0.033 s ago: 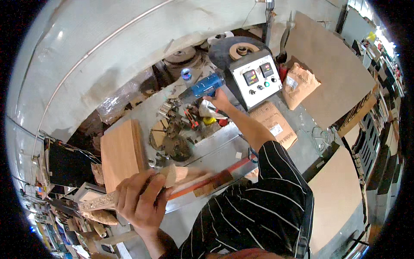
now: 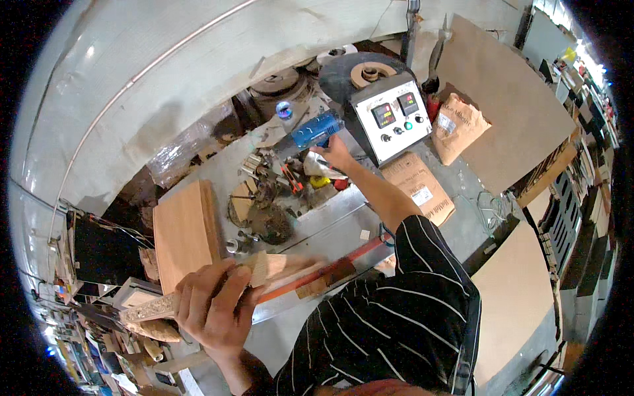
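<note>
Right hand [image 2: 337,154] is gripping blue-bodied, pistol-shaped power tool [image 2: 317,131] above cluttered grey bench [image 2: 317,231] while left hand [image 2: 214,307], well apart, is clamping long pale wooden piece [image 2: 261,267] lower left, probably a holding step, next move calling for steady grips on both
</note>
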`<state>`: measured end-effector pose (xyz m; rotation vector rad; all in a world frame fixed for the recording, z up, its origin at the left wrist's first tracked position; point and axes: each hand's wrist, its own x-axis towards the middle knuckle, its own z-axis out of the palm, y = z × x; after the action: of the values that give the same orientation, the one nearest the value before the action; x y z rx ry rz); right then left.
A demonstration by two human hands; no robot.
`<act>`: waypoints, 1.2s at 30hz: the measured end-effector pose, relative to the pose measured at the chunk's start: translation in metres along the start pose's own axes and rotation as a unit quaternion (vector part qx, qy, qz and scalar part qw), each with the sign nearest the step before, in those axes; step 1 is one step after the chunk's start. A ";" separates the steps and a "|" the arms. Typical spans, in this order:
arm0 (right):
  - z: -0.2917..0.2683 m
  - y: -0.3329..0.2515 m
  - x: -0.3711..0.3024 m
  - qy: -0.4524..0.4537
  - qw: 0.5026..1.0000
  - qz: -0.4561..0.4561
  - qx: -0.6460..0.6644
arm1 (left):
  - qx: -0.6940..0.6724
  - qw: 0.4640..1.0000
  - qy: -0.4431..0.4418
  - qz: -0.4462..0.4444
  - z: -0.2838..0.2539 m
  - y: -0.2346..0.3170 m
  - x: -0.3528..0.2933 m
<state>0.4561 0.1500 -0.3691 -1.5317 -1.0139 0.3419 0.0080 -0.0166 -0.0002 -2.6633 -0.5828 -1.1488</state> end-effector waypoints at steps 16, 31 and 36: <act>-0.006 0.004 -0.011 0.012 0.996 -0.049 0.069 | -0.001 1.000 -0.006 -0.003 0.002 -0.002 0.002; 0.053 0.063 0.084 -0.019 0.985 0.016 0.172 | 0.020 0.997 -0.048 -0.053 -0.005 0.005 0.001; 0.036 0.112 0.127 -0.008 0.995 0.002 0.102 | -0.001 0.999 -0.039 -0.038 0.000 -0.003 0.008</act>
<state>0.5485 0.2793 -0.4392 -1.3482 -0.9584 0.4474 0.0117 -0.0113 0.0055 -2.7194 -0.7021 -1.0686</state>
